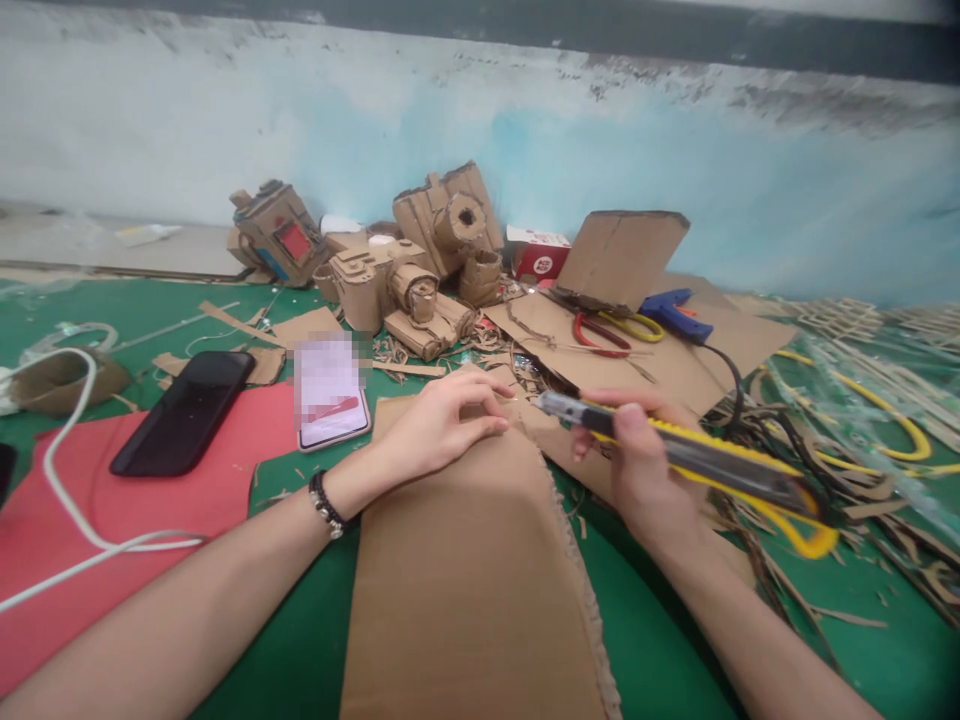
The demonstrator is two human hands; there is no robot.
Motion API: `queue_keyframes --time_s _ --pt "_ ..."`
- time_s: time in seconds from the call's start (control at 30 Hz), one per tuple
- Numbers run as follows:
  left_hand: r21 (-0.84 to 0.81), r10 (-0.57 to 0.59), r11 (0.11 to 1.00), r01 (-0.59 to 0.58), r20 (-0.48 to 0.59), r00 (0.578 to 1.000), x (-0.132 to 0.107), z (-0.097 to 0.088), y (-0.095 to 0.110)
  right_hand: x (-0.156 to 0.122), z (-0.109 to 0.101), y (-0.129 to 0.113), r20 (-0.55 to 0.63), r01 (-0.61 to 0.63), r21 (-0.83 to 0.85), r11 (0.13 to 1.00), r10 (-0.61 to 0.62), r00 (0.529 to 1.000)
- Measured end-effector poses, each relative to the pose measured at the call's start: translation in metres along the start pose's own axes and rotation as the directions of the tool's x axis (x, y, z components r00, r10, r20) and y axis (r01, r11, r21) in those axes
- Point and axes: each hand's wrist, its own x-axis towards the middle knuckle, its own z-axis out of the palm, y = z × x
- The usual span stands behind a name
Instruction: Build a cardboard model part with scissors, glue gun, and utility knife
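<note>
Right grip: the right hand (649,460), closed around the handle of a yellow-and-black knife (720,465), thumb on the near side. Blade pointed toward nine o'clock; contact with the card could not be told.

Left grip: the left hand (450,420), laid over the far end of the cardboard sheet (465,580), fingers loosely bent, thumb apart from them, nothing seen pinched. A dark bracelet (325,505) circled the wrist.

Handling notes, by judgement: the blade tip lay very near the left fingertips and aimed their way; good practice called for those fingers well clear of the blade's line. A flat, spread left palm would have steadied the card better than bent fingers. A short blade and several light strokes suited corrugated card, whose edge at three o'clock was already ragged.

Surroundings, clock read from the sheet's middle, twelve toward the wall: sheet on a green surface (300,600). Nine: red paper (75,600). Ten: black phone (187,410). Eleven: phone with lit screen (330,400); beyond it, a small cardboard camera (367,285). Twelve: larger cardboard camera (424,225), tilted. One: scissors (616,352), red and yellow loops showing, one pair or two unclear. Between one and two: blue glue gun (679,315).
</note>
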Motion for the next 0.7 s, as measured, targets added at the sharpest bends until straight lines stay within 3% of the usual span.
queue_keyframes --time_s 0.13,0.33,0.53,0.7 --pt "-0.145 -0.016 0.989 0.007 -0.063 0.998 0.000 0.002 -0.005 0.010 -0.004 0.011 -0.066 0.182 0.273 0.945 -0.171 0.983" --pt "-0.483 -0.161 0.863 0.151 0.022 0.987 -0.003 0.007 0.010 0.008 0.002 0.008 0.023 0.159 0.358 0.920 -0.179 0.984" --pt "-0.511 -0.195 0.841 0.179 0.023 0.981 -0.001 0.007 0.014 0.002 0.008 -0.001 0.074 0.092 0.398 0.913 -0.132 0.988" --pt "-0.496 -0.152 0.850 0.179 0.094 0.984 -0.004 0.008 0.013 0.004 0.006 0.000 0.098 0.033 0.372 0.928 -0.074 0.992"
